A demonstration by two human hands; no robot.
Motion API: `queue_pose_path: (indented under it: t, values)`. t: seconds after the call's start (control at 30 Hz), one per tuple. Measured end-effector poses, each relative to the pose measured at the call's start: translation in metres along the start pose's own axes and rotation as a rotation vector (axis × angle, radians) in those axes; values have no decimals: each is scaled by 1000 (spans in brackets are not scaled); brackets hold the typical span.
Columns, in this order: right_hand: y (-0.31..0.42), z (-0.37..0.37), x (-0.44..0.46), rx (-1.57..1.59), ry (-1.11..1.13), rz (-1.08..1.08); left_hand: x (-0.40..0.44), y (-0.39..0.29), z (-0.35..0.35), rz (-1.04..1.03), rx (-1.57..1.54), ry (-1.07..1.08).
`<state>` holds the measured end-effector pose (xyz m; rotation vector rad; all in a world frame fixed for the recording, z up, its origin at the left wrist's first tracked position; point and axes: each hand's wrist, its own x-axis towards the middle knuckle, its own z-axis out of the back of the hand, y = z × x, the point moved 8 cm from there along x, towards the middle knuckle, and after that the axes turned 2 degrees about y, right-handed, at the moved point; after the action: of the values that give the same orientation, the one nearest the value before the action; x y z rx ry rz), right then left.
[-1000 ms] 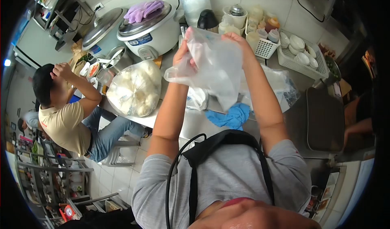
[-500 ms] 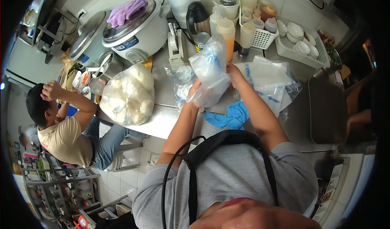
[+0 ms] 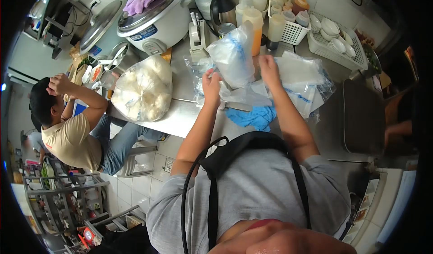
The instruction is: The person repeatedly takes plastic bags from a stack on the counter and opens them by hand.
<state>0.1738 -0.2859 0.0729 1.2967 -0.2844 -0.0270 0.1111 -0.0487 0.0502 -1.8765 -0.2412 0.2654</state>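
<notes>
A clear plastic bag with blue print (image 3: 232, 58) stands bunched up on the steel table between my hands, its lower part spread out toward me. My left hand (image 3: 211, 87) is just left of it, with thumb and fingers raised and apart, holding nothing that I can see. On the other side, my right hand (image 3: 270, 71) has its fingers curled in; whether anything is in them is hidden. Below the bag lies a crumpled blue cloth (image 3: 252, 118). A pack of flat plastic bags (image 3: 301, 80) is beside my right hand.
At left sits a tied bag of pale round pieces (image 3: 143, 89). Behind are a rice cooker (image 3: 151, 24), tape dispenser (image 3: 198, 40), black jug (image 3: 223, 10), orange squeeze bottle (image 3: 253, 28) and basket of white bowls (image 3: 336, 40). A seated person (image 3: 74, 137) is at left.
My hands have come off the upright bag and moved apart, the right one rising slightly. The bag now rests on the table with its lower part spread.
</notes>
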Motion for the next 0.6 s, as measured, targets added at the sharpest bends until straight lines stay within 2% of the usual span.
queue_pose_path:
  t: [0.03,0.13,0.23,0.33,0.37,0.43,0.5,0.53,0.6]
  values:
    - [14,12,-10,48,-16,72,-4,-17,5,-116,115,-8]
    - [77,6,-54,79,250,179,-38,-78,-3,-441,538,-35]
    - [120,-30,-101,-124,639,192,-65,-110,-26,-668,553,8]
    - [113,-51,-123,-207,930,-47,-84,-126,-42,-818,339,175]
    - [114,-53,-123,-12,914,-57,-88,-132,-43,-872,259,222]
    - [114,-56,-123,375,874,-75,-84,-127,-46,-632,95,378]
    - [117,-50,-119,590,746,-78,-80,-113,-49,-357,11,549]
    - [119,-46,-117,695,678,-81,-77,-93,-48,-173,77,637]
    - [115,-40,-114,698,603,-27,-75,-80,-46,-119,171,629]
